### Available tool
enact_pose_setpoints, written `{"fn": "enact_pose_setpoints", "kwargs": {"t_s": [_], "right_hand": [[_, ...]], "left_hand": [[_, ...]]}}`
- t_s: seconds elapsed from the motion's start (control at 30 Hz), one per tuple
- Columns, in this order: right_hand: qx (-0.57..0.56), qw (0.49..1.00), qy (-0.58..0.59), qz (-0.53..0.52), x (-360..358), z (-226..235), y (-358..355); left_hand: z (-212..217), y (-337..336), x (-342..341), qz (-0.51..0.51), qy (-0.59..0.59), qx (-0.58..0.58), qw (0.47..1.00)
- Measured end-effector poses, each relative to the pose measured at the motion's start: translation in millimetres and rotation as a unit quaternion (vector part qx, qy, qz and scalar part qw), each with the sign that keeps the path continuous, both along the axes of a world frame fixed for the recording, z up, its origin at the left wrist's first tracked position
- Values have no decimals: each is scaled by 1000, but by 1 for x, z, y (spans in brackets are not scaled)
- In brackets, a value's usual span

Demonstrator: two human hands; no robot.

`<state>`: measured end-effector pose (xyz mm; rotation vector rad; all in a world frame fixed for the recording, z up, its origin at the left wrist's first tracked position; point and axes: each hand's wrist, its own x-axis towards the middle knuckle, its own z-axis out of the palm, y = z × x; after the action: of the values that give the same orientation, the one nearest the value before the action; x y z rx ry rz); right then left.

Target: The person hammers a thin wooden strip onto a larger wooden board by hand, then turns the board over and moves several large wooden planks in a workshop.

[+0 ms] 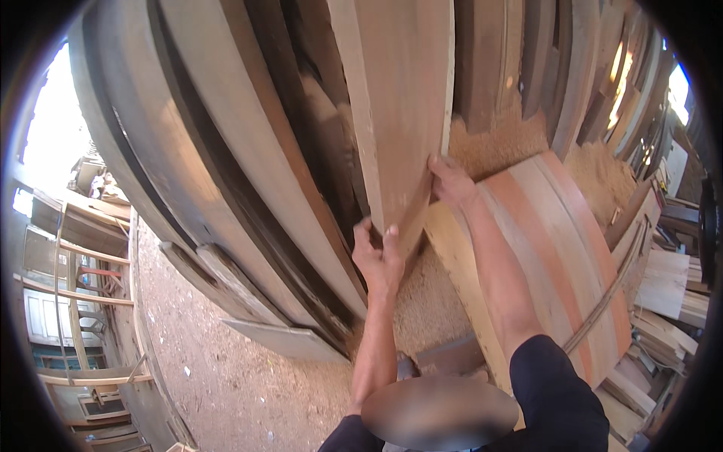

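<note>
A tall, reddish-brown wooden plank [399, 113] stands upright in front of me, among other leaning boards. My left hand [379, 256] grips its lower left edge, fingers wrapped around the board. My right hand [449, 181] holds its right edge a little higher up. Both forearms reach up from the lower edge of the view, in dark short sleeves.
Several long planks [226, 151] lean against each other to the left. A stack of flat boards [550, 248] lies to the right, with sawdust [497, 143] heaped behind and below. Smaller cut boards [663, 301] pile at the far right. Wooden frames [75, 286] stand at the left on a dirt floor [218, 361].
</note>
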<state>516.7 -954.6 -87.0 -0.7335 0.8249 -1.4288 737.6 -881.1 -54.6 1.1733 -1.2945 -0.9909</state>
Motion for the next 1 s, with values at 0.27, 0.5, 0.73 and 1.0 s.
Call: {"fn": "enact_pose_setpoints", "kwargs": {"t_s": [0.27, 0.5, 0.73, 1.0], "right_hand": [[-56, 987, -49, -139, 55, 76, 29], [17, 933, 136, -332, 88, 39, -2], [-22, 921, 192, -337, 122, 56, 10], [-97, 969, 167, -156, 122, 54, 32]], "left_hand": [[85, -9, 17, -9, -58, -54, 997], [91, 8, 68, 82, -244, -330, 908], [1, -49, 77, 119, -298, -205, 924], [-6, -55, 70, 119, -283, -225, 925]]}}
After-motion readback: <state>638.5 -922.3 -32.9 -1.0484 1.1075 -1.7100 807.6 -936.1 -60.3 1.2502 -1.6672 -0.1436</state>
